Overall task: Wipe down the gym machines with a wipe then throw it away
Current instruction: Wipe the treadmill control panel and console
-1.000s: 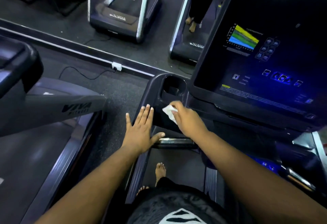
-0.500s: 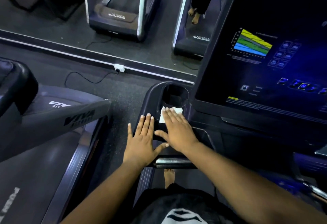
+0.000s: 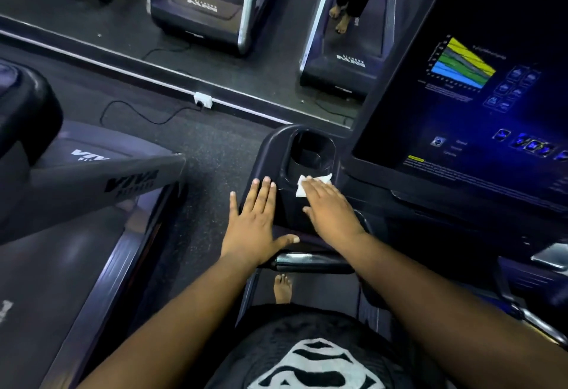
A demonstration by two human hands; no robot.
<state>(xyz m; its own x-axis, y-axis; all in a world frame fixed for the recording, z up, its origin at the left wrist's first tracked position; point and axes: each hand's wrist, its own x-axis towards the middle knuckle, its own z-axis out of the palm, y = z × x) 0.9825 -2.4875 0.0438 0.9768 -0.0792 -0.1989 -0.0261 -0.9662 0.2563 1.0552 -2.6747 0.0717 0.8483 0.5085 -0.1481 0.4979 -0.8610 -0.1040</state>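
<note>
Right hand [image 3: 330, 210], fingers flat, presses small white wipe [image 3: 302, 187] onto dark plastic treadmill console tray [image 3: 282, 204] to scrub; left hand [image 3: 255, 222], fingers straight, braces beside.

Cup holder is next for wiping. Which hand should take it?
Right. The right hand presses the wipe flat just below the cup holder, so a short push forward should reach it. The left hand lies flat on the tray's left edge, without a wipe.
</note>
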